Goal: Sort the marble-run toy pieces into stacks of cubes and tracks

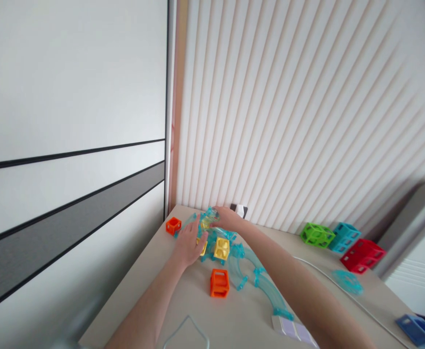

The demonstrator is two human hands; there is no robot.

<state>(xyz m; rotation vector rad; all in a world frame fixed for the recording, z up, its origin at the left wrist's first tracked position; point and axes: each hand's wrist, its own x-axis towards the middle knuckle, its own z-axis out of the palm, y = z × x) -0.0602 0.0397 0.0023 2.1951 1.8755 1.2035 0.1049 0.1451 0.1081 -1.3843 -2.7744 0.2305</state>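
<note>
My left hand (189, 242) rests at the near left side of a translucent teal track structure (218, 237), fingers apart, beside a yellow block partly hidden behind it. My right hand (225, 218) reaches to the far side of the structure, its fingers at a clear teal piece (210, 214); their grip is too small and partly hidden to make out. Another yellow block (221, 248) sits in the structure's near side. Curved teal track pieces (270, 289) run toward the right. An orange cube (219, 283) stands in front, and a smaller orange cube (173, 225) lies to the left.
Green (317, 235), teal (344, 237) and red (362, 255) blocks stand at the right near the ribbed wall. A teal disc (348, 281), a white cable (329, 277), a blue block (419, 330) and lilac-white tiles (293, 329) also lie on the table (198, 310).
</note>
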